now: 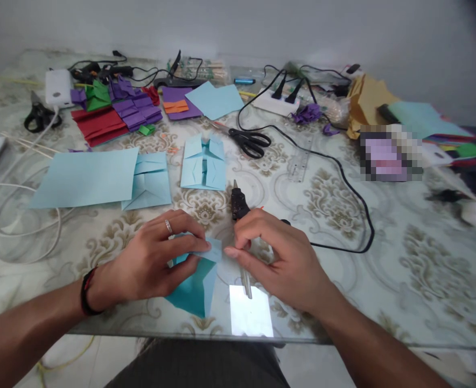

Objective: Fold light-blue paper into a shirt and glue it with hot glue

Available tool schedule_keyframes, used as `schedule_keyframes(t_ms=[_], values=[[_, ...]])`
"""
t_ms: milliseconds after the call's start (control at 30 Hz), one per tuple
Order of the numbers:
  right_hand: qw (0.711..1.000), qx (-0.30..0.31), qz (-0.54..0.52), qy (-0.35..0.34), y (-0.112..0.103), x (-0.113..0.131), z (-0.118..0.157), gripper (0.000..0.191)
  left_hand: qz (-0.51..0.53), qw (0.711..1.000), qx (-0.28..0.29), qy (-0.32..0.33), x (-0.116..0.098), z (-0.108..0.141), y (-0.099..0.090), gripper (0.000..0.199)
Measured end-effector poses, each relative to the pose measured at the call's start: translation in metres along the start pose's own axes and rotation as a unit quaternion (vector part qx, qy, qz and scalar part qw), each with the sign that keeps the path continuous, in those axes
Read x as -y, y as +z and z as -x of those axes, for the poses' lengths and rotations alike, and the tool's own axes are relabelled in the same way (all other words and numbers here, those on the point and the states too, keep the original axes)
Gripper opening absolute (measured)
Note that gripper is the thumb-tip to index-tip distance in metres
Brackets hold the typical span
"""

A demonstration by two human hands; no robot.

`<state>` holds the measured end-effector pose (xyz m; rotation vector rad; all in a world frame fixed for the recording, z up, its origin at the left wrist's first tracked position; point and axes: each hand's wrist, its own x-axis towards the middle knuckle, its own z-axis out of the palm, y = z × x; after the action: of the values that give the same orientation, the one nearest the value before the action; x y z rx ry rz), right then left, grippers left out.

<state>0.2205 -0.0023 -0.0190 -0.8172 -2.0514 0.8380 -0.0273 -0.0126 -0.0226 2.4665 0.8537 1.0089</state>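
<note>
My left hand [161,256] pinches a folded light-blue sheet of paper [195,288] near the front edge of the table. A darker teal side of that sheet faces me below a pale top flap. Close to the sheet's right edge, my right hand [286,256] is loosely curled, thumb and forefinger slightly apart, nothing visible between them. Partly behind it lies a black glue gun [238,203], nozzle pointing away from me, with a clear glue stick [246,283] below. Beyond my hands is a folded light-blue paper piece [203,164]; another folded piece [151,186] is partly under a flat blue sheet [86,178].
Black scissors [251,141] and a clear ruler [301,159] lie farther back. A black cord [355,199] loops on the right from a white power strip [275,101]. Folded purple paper [139,110] and red paper [100,124] sit back left. A white cable [7,231] coils left.
</note>
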Motion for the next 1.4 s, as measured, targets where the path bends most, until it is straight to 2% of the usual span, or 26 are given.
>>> schedule_keyframes(t_ms=[200, 633, 800, 967, 1400], values=[[1.0, -0.016, -0.01, 0.0, 0.0009, 0.0007, -0.0008, 0.023, -0.003, 1.0, 0.003, 0.002, 0.0003, 0.0007, -0.0005, 0.02], [0.999, 0.009, -0.008, 0.048, 0.0005, 0.0012, 0.0002, 0.021, -0.006, 1.0, 0.011, 0.014, -0.001, -0.0017, -0.0013, 0.023], [0.999, 0.018, -0.019, 0.022, 0.0017, -0.0014, 0.0016, 0.021, 0.002, 1.0, 0.017, 0.023, -0.0012, -0.0038, -0.0006, 0.024], [0.999, 0.044, -0.017, 0.005, 0.0012, -0.0005, 0.0005, 0.023, 0.017, 0.998, 0.056, 0.025, -0.0015, -0.0046, -0.0001, 0.019], [0.999, 0.035, 0.005, -0.011, 0.0028, -0.0002, -0.0022, 0.017, 0.008, 0.999, 0.046, 0.018, -0.0005, -0.0024, 0.0009, 0.016]])
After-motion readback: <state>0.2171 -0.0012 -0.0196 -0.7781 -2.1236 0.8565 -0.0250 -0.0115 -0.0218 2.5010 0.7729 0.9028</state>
